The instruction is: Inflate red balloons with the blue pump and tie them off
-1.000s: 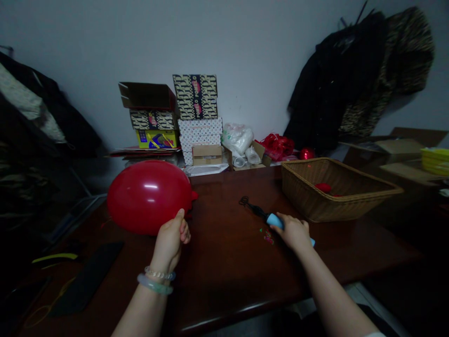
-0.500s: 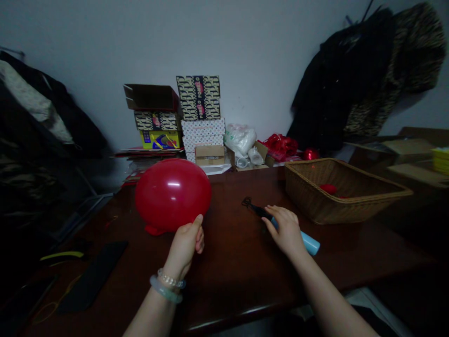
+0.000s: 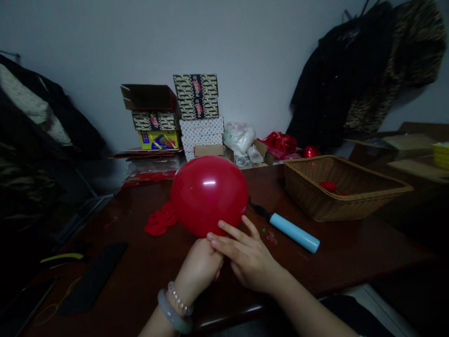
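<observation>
An inflated red balloon is held up over the middle of the dark wooden table. My left hand is closed around the balloon's neck just below it. My right hand lies against the left hand with its fingers stretched toward the neck, and it holds nothing. A light blue hand pump with a black nozzle lies on the table to the right of the balloon, clear of both hands. A small heap of flat red balloons sits on the table left of the inflated one.
A wicker basket with red pieces inside stands at the right. Stacked boxes, plastic bags and red ribbon line the back wall. A flat black object lies at the left front. Coats hang at the upper right.
My left hand carried the balloon from the left side to the middle. My right hand let go of the blue pump, which now lies on the table, and moved over to the balloon's neck.
</observation>
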Demonstrator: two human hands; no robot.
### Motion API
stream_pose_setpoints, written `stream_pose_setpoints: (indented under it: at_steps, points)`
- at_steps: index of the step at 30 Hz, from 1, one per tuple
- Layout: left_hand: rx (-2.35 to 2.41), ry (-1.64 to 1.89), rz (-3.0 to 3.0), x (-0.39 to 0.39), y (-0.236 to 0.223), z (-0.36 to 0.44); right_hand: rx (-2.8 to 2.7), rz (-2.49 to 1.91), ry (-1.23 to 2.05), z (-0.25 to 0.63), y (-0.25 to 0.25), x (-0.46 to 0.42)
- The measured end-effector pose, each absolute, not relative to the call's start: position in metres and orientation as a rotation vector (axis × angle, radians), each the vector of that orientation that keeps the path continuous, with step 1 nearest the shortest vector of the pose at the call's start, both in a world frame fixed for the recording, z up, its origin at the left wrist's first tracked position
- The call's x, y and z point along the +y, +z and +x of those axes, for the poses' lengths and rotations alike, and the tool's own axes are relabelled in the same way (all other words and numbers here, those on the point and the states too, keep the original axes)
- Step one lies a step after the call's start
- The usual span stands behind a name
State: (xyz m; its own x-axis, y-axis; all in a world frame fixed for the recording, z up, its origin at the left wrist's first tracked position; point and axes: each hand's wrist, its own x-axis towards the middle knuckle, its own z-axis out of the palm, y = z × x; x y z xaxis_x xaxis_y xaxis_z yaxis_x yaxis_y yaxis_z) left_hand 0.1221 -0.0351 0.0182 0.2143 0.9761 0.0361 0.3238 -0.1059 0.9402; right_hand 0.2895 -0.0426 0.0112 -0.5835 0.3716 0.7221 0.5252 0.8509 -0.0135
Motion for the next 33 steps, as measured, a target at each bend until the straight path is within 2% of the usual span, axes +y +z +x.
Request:
stream_pose_setpoints:
  at_steps: [5, 11, 18, 26, 29, 33]
  points:
    - [1.394, 0.731, 2.055, -0.044, 0.039, 0.119, -2.176, -0.700, -0.311, 0.291, 0.013, -0.033]
    - [1.426, 0.837, 2.354, -0.052, 0.057, 0.109, -2.051, -0.738, -0.405, 0.285, 0.017, -0.033]
    - [1.290, 0.999, 2.244, -0.062, 0.066, 0.108, -1.928, -0.765, -0.416, 0.279, 0.019, -0.041]
    - [1.485, 1.090, 2.073, -0.044, 0.056, 0.096, -1.993, -0.747, -0.297, 0.290, 0.031, -0.043]
    - [1.543, 1.104, 2.001, -0.040, 0.063, 0.083, -1.825, -0.814, -0.263, 0.311, 0.036, -0.035]
    - [1.523, 1.020, 1.840, -0.039, 0.072, 0.068, -1.509, -0.929, -0.043, 0.338, 0.035, -0.018]
